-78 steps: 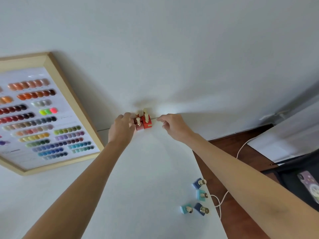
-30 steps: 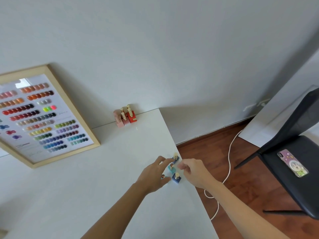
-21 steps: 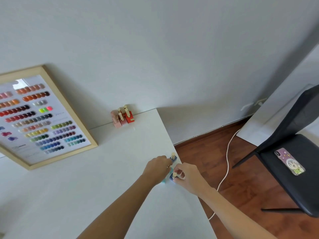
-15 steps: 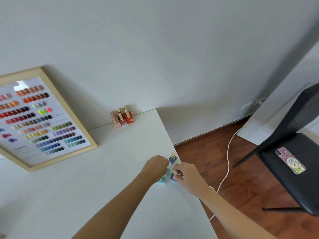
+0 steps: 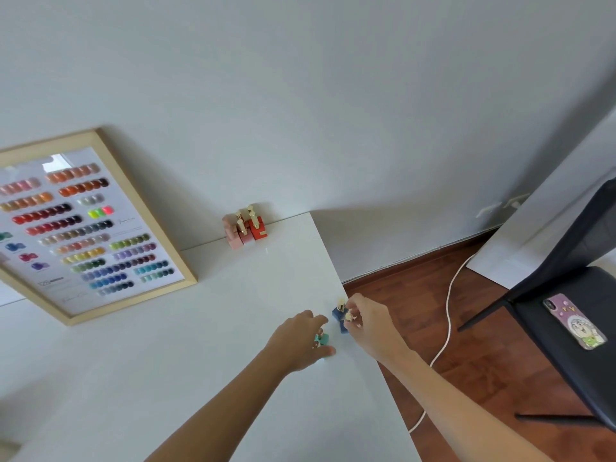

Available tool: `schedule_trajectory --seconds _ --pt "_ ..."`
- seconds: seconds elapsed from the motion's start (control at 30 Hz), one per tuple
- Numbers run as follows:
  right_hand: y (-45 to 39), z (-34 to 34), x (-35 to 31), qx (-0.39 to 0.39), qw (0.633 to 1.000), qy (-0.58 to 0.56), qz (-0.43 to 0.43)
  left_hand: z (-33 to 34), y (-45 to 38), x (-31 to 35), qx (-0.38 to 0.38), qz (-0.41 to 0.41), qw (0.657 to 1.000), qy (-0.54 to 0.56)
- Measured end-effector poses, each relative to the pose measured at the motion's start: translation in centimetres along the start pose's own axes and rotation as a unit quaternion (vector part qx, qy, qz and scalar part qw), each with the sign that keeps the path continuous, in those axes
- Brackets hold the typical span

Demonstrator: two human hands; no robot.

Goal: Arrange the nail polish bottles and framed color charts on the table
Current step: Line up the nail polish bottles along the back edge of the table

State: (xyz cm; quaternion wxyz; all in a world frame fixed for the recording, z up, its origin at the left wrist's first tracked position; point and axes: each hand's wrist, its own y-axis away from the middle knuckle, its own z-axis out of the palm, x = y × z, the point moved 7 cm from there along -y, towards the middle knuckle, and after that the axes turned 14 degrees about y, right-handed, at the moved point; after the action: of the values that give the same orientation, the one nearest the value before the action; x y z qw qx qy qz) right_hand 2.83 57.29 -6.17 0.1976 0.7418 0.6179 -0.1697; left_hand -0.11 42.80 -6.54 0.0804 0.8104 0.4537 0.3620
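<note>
On the white table (image 5: 213, 328), near its right edge, my left hand (image 5: 300, 341) is closed around teal nail polish bottles (image 5: 322, 338). My right hand (image 5: 370, 325) pinches the gold caps of two dark blue bottles (image 5: 339, 313) right beside it. A cluster of pink and red bottles with gold caps (image 5: 246, 228) stands against the wall at the table's far edge. A wood-framed color chart (image 5: 76, 225) with rows of polish swatches leans on the wall at the left.
The table's right edge drops to a brown wooden floor (image 5: 466, 345) with a white cable (image 5: 446, 315). A black chair (image 5: 573, 321) at the right carries a phone (image 5: 574, 321) in a patterned case.
Both hands left the red and pink bottles at the wall and came back to the blue and teal bottles near the table's right edge, then closed on them and gathered them together.
</note>
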Motion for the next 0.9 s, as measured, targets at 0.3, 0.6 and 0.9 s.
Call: schedule_trajectory --seconds 0.3,0.6,0.9 --pt "-1.3 0.5 -1.5 -0.027 0.999 0.022 0.033 0.8 0.8 0.0 0.1 -0.086 0.988 0.078" --pt "-2.7 0.6 -2.0 -0.014 0.998 0.058 0.004 -1.3 0.1 -1.4 0.125 -0.135 0.979 0.089" --pt "-8.1 0.6 -3.0 -0.027 0.998 0.056 -0.018 -9.4 -3.7 -4.6 0.212 -0.141 0.96 0.112"
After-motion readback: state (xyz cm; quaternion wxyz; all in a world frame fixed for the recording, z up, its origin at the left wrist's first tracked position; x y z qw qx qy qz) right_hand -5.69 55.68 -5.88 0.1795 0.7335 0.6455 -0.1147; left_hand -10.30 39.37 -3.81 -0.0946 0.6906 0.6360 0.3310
